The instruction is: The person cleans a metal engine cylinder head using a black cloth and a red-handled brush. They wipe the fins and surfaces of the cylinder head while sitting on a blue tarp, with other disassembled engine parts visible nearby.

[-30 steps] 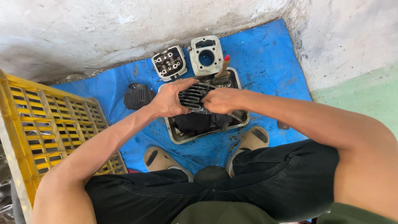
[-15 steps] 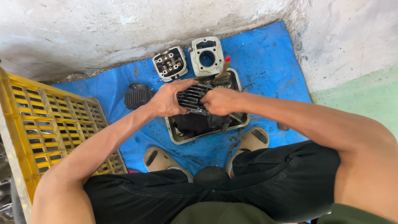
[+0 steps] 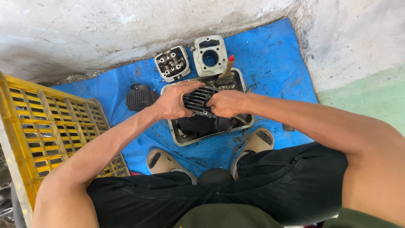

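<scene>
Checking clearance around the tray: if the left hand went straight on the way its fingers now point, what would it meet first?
The left hand grips the black finned engine part, fingers pointing right across it. Straight on, it would probably meet the right hand holding the part's other end, over the metal tray; depth is hard to judge.

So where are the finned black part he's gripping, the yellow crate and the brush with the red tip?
finned black part (image 3: 198, 100), head view, on the ribs showing between the two hands.
yellow crate (image 3: 46, 126), head view, on its slatted side wall.
brush (image 3: 228, 67), head view, on the wooden handle below the red tip.
</scene>
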